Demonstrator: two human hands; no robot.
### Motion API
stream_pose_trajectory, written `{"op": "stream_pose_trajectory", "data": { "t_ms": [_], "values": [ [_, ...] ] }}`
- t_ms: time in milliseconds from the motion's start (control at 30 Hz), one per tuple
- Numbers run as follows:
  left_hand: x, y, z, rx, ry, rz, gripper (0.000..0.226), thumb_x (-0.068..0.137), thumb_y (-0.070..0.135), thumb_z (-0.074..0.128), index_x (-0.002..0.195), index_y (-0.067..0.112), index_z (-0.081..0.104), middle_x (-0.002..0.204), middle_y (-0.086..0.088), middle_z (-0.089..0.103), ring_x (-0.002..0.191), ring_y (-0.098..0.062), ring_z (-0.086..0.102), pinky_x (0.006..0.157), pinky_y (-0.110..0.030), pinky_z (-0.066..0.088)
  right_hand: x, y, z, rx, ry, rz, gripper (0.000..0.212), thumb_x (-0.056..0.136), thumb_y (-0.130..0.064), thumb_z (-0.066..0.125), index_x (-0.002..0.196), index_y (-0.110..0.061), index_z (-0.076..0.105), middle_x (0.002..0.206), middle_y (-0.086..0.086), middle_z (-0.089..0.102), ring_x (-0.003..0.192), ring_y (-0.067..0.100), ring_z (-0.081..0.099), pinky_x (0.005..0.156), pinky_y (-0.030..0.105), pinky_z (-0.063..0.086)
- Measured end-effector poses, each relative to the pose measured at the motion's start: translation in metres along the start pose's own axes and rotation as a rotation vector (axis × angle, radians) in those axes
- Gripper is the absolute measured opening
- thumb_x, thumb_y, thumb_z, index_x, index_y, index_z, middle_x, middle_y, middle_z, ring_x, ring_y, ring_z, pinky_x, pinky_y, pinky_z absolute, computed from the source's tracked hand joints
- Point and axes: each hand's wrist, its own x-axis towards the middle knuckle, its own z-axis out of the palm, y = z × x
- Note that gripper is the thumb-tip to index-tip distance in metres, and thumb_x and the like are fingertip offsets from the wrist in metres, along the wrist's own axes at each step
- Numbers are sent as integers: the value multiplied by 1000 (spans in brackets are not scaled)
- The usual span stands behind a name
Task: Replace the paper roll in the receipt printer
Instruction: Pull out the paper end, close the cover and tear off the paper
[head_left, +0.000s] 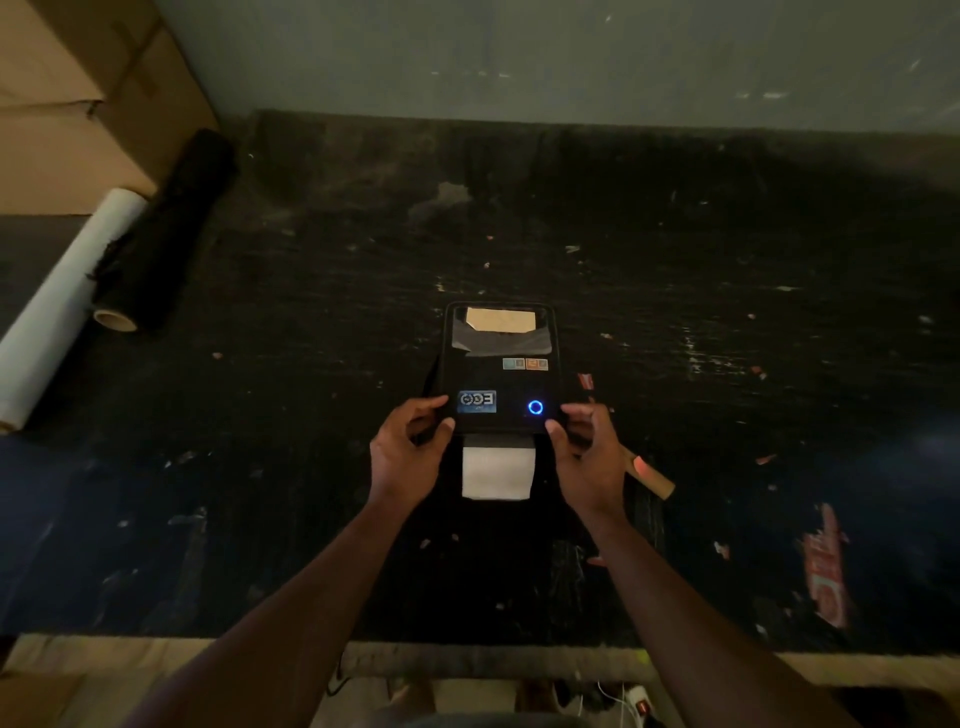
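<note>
A black receipt printer (501, 369) sits in the middle of a dark, scuffed table (727, 364), its blue ring light glowing. A strip of white paper (497, 473) hangs out of its front slot toward me. My left hand (408, 457) grips the printer's front left corner, thumb on top. My right hand (589, 457) grips the front right corner the same way. A brown cardboard tube (652, 477), an empty core, lies on the table just right of my right hand.
A white roll (67, 301) and a black roll of wrap (166, 228) lie at the far left beside a cardboard box (78, 104). A red label (826, 566) is stuck on the table at the right. Cables lie on the floor below the table's front edge.
</note>
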Motion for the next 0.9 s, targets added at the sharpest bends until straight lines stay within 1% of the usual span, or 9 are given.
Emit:
{"op": "stream_pose_trajectory", "data": {
  "t_ms": [67,167,267,400,500,567,667,800,900],
  "values": [
    [-1,1,1,3,6,-1,36,93,20,75,127,29,67,132,6,69,113,-2,67,81,-5,49,0,-1,1,-3,1,13,32,93,-22,74,114,-39,57,116,-13,67,108,1,65,90,31,59],
    [-1,2,1,10,4,-6,36,93,20,75,128,30,67,132,5,69,115,-3,67,84,-9,48,0,-1,2,-12,7,22,31,94,-23,74,114,-39,57,115,-14,66,107,1,65,90,34,60],
    [0,4,1,4,-2,-14,37,93,20,75,128,30,67,133,5,69,115,-4,66,85,-9,48,-1,-1,2,-25,18,23,31,94,-24,73,115,-39,57,113,-17,64,105,-2,64,90,36,62],
    [-1,5,0,33,-1,-21,37,94,20,74,128,31,66,134,5,68,116,-3,64,83,-8,45,-1,0,3,-31,20,19,31,94,-23,73,119,-33,59,116,-12,66,108,7,66,91,42,63],
    [-1,6,0,35,-2,-32,37,94,20,73,129,31,66,134,5,68,114,-1,63,78,-6,45,0,-2,3,-40,16,24,31,94,-23,73,118,-34,59,115,-13,65,109,8,66,92,44,62],
    [-2,6,0,28,-3,-35,37,94,20,73,129,30,66,134,5,68,113,-1,64,76,-5,45,0,-2,3,-44,16,27,30,94,-22,73,119,-32,60,116,-12,65,110,8,66,94,44,61],
    [-2,7,0,17,-3,-36,37,94,19,74,129,30,66,131,5,70,110,0,64,77,-5,45,-2,-3,4,-45,29,15,29,94,-21,73,119,-28,61,118,-8,68,110,9,67,95,42,61],
    [-3,8,0,11,-5,-37,37,94,18,74,129,29,67,130,4,71,111,0,65,80,-5,45,-4,-4,4,-53,48,-23,29,94,-19,73,120,-26,62,118,-6,69,110,10,67,95,40,61],
    [-3,8,0,7,-6,-25,37,94,17,73,129,27,66,131,3,70,112,-2,65,84,-7,47,-4,-5,3,-40,33,-13,29,95,-19,73,120,-26,62,118,-6,69,111,11,67,95,40,61]
  ]
}}
